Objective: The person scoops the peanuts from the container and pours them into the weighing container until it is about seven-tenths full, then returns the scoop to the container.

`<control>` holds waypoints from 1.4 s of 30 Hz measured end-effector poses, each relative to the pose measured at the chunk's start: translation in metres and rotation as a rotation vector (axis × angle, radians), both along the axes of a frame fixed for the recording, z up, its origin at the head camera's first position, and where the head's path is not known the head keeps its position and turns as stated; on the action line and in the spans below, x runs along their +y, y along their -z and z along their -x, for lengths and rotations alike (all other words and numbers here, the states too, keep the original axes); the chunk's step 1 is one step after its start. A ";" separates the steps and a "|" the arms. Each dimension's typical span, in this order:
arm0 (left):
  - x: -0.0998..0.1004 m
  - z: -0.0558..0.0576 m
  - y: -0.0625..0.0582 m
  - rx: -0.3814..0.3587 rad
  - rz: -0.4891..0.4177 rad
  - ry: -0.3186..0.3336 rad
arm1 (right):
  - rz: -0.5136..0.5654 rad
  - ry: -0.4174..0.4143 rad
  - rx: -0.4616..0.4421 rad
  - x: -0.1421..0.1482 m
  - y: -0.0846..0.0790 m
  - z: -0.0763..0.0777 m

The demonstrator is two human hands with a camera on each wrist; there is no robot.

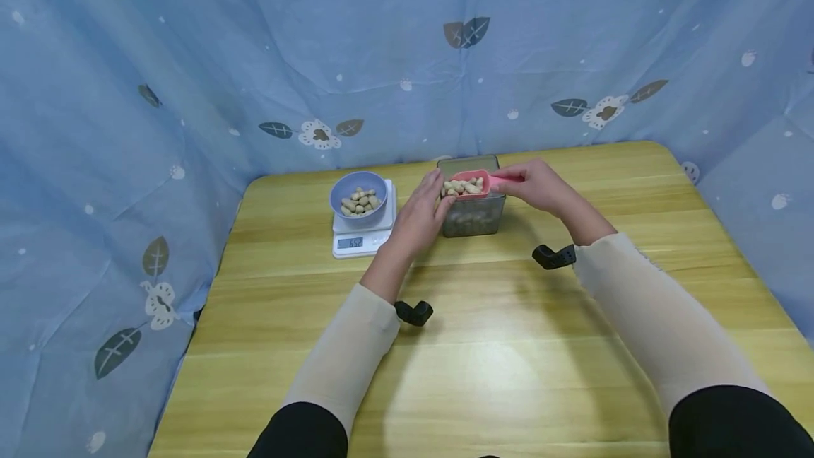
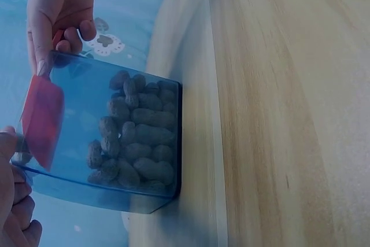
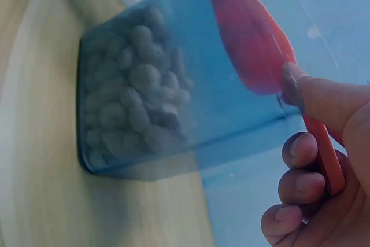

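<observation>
My right hand (image 1: 539,188) grips the handle of a pink scoop (image 3: 248,39), thumb and fingers round it. Peanuts (image 1: 463,187) fill the scoop, which lies level across the mouth of a clear plastic container (image 1: 472,221). More peanuts (image 2: 144,137) show through the container's wall, heaped in its lower part. At the left side of the rim is my left hand (image 1: 418,212), its fingers extended and its thumb close to the scoop's front edge. Whether that thumb touches the scoop or a peanut, I cannot tell.
Left of the container, a blue-purple bowl (image 1: 337,200) with several peanuts stands on a white kitchen scale (image 1: 375,240) with a lit display. The wooden table (image 1: 483,373) ends at the back against a blue patterned curtain (image 1: 394,55).
</observation>
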State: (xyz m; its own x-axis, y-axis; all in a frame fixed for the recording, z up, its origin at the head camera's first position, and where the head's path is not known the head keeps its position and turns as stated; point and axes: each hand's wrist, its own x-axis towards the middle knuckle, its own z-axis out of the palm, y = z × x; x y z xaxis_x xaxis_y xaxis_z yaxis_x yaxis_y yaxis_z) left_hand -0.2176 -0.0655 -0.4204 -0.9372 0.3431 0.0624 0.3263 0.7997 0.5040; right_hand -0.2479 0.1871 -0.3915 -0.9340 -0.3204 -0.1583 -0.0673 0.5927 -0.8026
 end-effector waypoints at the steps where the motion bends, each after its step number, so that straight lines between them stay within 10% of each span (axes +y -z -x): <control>1: 0.000 0.000 0.000 -0.001 0.004 -0.001 | 0.001 0.001 -0.002 -0.001 0.001 0.000; 32: -0.006 -0.003 0.002 0.019 -0.113 -0.005 | -0.074 0.058 0.037 0.014 -0.009 -0.005; 42: -0.053 -0.008 -0.002 0.069 -0.175 -0.099 | -0.011 0.068 0.068 -0.003 -0.029 0.001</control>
